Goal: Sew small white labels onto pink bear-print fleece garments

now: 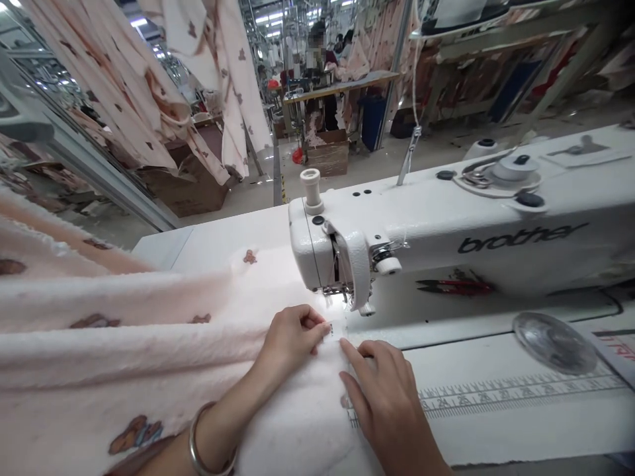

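Your left hand (pixel 290 340) has its fingers (pixel 317 324) pinched shut on a small white label (pixel 335 329), which lies on a fold of pale pink fleece fabric (pixel 124 350) printed with brown teddy bears, just toward you from the chrome presser foot (pixel 335 289) of the white Brother sewing machine (pixel 496 225). Your right hand (pixel 384 396) is open, its fingers (pixel 354 360) spread and pressing the fleece beside the label, holding nothing else that you can see. The label is tiny, so any slackening of that pinch could let it slip or twist out of line. The fleece is soft and heavy at 9 o'clock, and its weight could drag the fold and the label away from the foot. Your fingertips are close to the foot at 12 o'clock, so a careless push could bring them under it. The silver bangle (pixel 198 449) on your left wrist could snag the fleece pile. The red-handled thread snips (pixel 454 285) at 3 o'clock on the white tabletop (pixel 471 430) could catch the cloth if it spreads that way.
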{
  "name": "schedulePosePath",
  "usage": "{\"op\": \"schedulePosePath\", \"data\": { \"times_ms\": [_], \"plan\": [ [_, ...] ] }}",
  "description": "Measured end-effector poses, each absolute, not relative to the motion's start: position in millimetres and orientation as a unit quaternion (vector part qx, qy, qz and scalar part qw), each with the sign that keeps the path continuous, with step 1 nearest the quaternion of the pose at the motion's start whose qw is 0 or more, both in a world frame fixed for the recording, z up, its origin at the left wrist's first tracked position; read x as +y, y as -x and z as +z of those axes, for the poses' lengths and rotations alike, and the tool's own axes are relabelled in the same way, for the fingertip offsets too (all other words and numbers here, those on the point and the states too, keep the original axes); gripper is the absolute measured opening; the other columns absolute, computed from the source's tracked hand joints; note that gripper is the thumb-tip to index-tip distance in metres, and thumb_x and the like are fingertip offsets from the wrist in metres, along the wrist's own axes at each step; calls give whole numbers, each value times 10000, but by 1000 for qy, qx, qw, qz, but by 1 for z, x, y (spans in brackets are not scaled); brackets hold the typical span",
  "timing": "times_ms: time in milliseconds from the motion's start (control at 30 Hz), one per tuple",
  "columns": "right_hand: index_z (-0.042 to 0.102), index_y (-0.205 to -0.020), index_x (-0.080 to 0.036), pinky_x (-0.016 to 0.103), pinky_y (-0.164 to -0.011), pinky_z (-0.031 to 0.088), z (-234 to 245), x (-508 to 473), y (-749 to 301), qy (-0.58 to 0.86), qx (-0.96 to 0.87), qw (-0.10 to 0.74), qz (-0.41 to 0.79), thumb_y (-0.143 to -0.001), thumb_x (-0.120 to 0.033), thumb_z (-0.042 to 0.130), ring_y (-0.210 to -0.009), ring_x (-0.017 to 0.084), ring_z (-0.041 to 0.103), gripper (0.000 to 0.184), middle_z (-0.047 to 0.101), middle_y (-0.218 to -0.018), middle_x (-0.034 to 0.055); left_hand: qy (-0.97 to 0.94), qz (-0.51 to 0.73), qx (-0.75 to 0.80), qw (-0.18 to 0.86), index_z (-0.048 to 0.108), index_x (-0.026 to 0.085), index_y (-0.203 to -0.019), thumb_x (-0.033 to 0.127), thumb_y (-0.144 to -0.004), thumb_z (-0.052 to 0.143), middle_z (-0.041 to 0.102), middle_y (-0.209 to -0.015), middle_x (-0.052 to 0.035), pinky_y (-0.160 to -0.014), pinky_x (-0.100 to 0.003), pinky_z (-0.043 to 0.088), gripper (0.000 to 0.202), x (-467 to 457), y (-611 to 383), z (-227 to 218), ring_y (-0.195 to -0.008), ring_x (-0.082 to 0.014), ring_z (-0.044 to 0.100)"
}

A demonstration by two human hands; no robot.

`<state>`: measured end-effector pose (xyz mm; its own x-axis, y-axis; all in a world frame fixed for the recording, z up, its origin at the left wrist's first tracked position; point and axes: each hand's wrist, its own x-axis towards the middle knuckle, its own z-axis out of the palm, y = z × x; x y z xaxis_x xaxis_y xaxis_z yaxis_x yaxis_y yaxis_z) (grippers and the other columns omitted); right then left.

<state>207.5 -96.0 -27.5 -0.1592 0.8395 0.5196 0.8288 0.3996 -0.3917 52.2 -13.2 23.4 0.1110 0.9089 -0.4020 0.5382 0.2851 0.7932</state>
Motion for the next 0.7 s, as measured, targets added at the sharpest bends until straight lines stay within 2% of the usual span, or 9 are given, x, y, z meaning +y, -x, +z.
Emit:
{"op": "schedulePosePath", "data": {
  "times_ms": [267, 433, 500, 567, 700],
  "plan": [
    [554, -1208, -101, 359, -744, 378, -26, -97, -207, 539, -767, 348, 11, -926, -147, 437, -966, 254, 475, 308, 502, -994, 121, -571, 175, 644, 478, 628, 161, -761, 350, -765, 614, 599, -639, 13, -493, -219, 380, 189, -14, -54, 24, -482, -105, 520],
    [572, -1151, -80, 363, -734, 378, -22, -94, -209, 537, -771, 343, -1, -921, -150, 441, -954, 260, 480, 274, 506, -988, 128, -671, 166, 624, 364, 645, 192, -743, 279, -798, 585, 647, -693, 12, -593, -232, 380, 119, -14, -55, 31, -655, -135, 576],
    [578, -1117, -78, 365, -734, 380, -23, -94, -208, 538, -770, 343, -3, -920, -159, 447, -944, 260, 485, 250, 512, -983, 130, -690, 147, 616, 349, 634, 190, -735, 264, -802, 581, 659, -714, 10, -608, -239, 379, 113, -14, -55, 33, -672, -140, 582],
    [585, -1112, -102, 373, -742, 378, -25, -96, -206, 549, -763, 341, -10, -924, -149, 428, -951, 266, 490, 249, 522, -987, 129, -687, 130, 620, 356, 621, 185, -722, 264, -806, 579, 658, -709, 6, -618, -245, 383, 123, -15, -54, 34, -668, -143, 582],
    [586, -1151, -170, 400, -788, 363, -28, -104, -198, 524, -788, 324, -19, -915, -65, 293, -1038, 294, 480, 391, 558, -1090, 114, -667, 132, 631, 374, 609, 185, -751, 271, -831, 558, 639, -659, 11, -624, -247, 392, 127, -18, -53, 36, -629, -137, 576]
  ]
}}
